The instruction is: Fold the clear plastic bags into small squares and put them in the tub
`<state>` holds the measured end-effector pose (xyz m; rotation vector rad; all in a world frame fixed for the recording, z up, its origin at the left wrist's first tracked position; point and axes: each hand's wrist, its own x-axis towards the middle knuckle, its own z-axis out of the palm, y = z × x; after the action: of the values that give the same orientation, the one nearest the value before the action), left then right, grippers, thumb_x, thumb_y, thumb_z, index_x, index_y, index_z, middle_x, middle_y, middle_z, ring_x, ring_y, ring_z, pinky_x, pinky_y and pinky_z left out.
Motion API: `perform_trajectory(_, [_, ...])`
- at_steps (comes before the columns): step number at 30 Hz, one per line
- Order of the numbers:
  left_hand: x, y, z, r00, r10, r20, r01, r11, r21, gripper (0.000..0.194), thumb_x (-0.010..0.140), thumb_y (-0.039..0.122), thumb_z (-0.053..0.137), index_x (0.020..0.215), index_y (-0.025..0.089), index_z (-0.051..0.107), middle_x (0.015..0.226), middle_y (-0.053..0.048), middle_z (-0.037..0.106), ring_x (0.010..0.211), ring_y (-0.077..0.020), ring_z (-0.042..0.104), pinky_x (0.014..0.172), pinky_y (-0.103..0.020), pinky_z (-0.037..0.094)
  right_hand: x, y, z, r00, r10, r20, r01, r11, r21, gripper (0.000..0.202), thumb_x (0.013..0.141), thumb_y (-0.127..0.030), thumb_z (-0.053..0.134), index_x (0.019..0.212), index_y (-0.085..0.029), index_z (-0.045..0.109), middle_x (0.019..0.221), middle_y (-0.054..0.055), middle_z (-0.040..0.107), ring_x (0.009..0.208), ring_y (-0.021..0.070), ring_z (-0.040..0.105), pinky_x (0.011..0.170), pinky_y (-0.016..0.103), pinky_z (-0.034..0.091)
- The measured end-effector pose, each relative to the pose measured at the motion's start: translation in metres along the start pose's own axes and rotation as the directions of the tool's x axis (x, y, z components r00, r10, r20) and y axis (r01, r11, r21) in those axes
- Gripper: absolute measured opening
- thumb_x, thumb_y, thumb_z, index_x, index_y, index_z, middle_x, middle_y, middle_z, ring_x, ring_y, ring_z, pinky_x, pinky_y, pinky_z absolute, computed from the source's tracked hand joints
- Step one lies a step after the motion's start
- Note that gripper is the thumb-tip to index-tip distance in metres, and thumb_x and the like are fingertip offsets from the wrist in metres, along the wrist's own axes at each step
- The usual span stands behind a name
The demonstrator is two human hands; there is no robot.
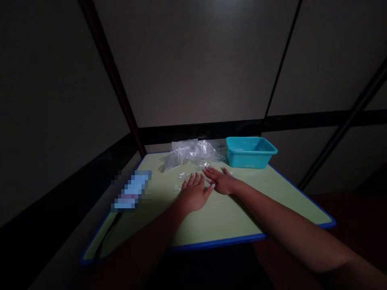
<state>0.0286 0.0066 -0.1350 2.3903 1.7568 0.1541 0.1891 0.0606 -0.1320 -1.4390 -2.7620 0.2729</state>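
And there, on my remote feed, I saw left hand (193, 195) and right hand (222, 182) spread wide, gripping nothing (probably steadying the clear plastic (182, 175) under their fingertips), crumpled bags (193, 153) just beyond.

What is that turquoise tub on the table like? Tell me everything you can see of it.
The turquoise tub looks like plastic: rectangular, with rounded corners, smooth walls and an outturned rim. It stands upright, open-topped, on the far right of the table, beside the clear plastic heap; whether they touch is unclear. A pale patch shows inside, too faint to identify. Neither of the hands touches it.
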Motion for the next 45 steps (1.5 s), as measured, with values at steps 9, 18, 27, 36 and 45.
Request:
perform_trajectory(9, [0.007,-0.021,-0.007,0.963,-0.269,-0.007,0.269,0.963,0.005,0.082,0.082,0.069,0.005,0.144,0.019,0.023,0.15,-0.015,0.016,0.138,-0.0345,0.009,0.105,-0.06,0.009,-0.001,0.0,0.0,1.0,0.004,-0.001,-0.004,1.0,0.025,0.056,0.092,-0.041,0.017,0.146,-0.026,0.009,0.152,0.003,0.009,0.139,0.0222,0.006,0.103,0.063,0.006])
perform_trajectory(18, [0.004,-0.012,-0.008,0.989,-0.038,-0.14,0.044,0.998,0.043,0.074,0.088,0.061,0.005,0.144,0.015,0.02,0.152,-0.012,0.01,0.14,-0.0242,0.002,0.108,-0.055,0.008,-0.001,0.0,0.0,1.0,0.006,0.007,-0.006,1.0,0.003,0.057,0.092,-0.038,0.021,0.146,-0.025,0.01,0.151,0.004,0.009,0.139,0.0213,0.007,0.103,0.063,0.007])
perform_trajectory(27, [0.008,-0.01,0.0,0.999,0.051,0.012,-0.052,0.997,0.06,0.079,0.087,0.062,0.005,0.144,0.01,0.02,0.151,-0.013,0.013,0.139,-0.0254,0.007,0.109,-0.053,0.01,-0.001,-0.001,-0.002,1.0,0.013,0.016,-0.013,1.0,0.012,0.056,0.092,-0.038,0.02,0.146,-0.026,0.011,0.152,0.003,0.009,0.139,0.0233,0.007,0.103,0.063,0.008])
perform_trajectory(36, [0.01,-0.027,-0.003,0.923,-0.382,-0.047,0.384,0.921,0.059,0.08,0.079,0.073,0.013,0.145,0.028,0.018,0.152,-0.012,0.01,0.135,-0.0431,0.004,0.1,-0.067,0.004,-0.002,-0.001,-0.002,1.0,0.008,0.011,-0.009,1.0,0.028,0.056,0.093,-0.042,0.016,0.146,-0.025,0.011,0.152,0.004,0.008,0.139,0.0227,0.005,0.103,0.064,0.007])
perform_trajectory(45, [0.006,-0.02,-0.009,0.995,-0.02,-0.096,0.028,0.995,0.09,0.072,0.088,0.061,0.008,0.145,0.018,0.018,0.152,-0.01,0.012,0.14,-0.0233,0.005,0.108,-0.055,0.009,0.0,0.0,0.0,1.0,-0.002,0.003,0.002,1.0,0.028,0.057,0.092,-0.041,0.019,0.146,-0.024,0.011,0.152,0.004,0.008,0.139,0.0221,0.005,0.103,0.064,0.008])
